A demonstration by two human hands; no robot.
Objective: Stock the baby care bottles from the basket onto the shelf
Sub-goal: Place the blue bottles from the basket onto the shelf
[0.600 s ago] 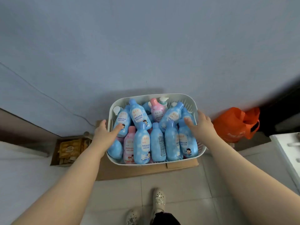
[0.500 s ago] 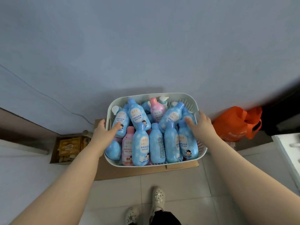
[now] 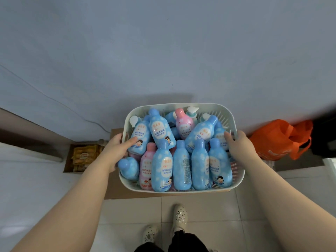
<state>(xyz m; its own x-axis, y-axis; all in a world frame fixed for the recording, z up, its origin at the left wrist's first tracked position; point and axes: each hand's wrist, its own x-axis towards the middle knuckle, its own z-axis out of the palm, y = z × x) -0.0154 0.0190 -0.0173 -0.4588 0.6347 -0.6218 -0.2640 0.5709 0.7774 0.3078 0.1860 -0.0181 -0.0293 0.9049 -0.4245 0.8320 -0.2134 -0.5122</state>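
Note:
A white slotted basket [image 3: 181,189] holds several blue baby care bottles [image 3: 162,168] and two pink ones [image 3: 183,124], lying heaped. My left hand [image 3: 116,148] grips the basket's left rim, thumb inside against a blue bottle. My right hand [image 3: 238,144] grips the right rim, fingers curled over the edge. The basket sits just above a cardboard box [image 3: 116,190] on the floor. No shelf is in view.
A blue-grey wall fills the upper view. An open carton of yellow packets [image 3: 85,155] lies at the left. An orange bag [image 3: 280,140] sits at the right. A white unit's corner [image 3: 330,166] shows far right. My shoes [image 3: 179,215] stand on pale floor tiles.
Both hands have closed on the basket's rims, and the basket has risen slightly toward me above the cardboard box.

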